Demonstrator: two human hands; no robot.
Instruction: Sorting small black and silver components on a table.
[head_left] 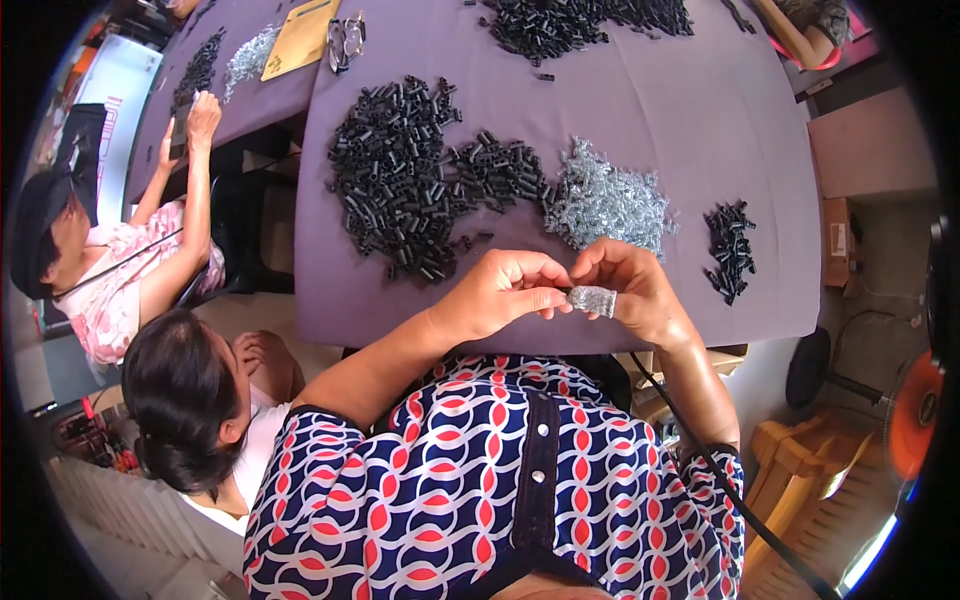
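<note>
My left hand (505,292) and my right hand (635,288) meet above the near edge of the table, both with fingers closed in a pinch. Between the fingertips shows a bit of a small black piece (567,291); the fingers hide most of it. A grey woven cover (594,301) wraps my right thumb. Just beyond my hands lies a heap of small clear pieces (612,205). To its left spreads a large heap of short black tube-like parts (390,170), joined to a smaller black heap (500,172). Right of my hands sits a small group of black parts (731,252).
Purple-grey cloth (690,110) covers the table. Farther back are another black heap (545,30), eyeglasses (346,40) and a yellow envelope (300,38). Two people sit at left, one holding a phone (180,130). An orange fan (914,415) stands at right, near a wooden stool (800,470).
</note>
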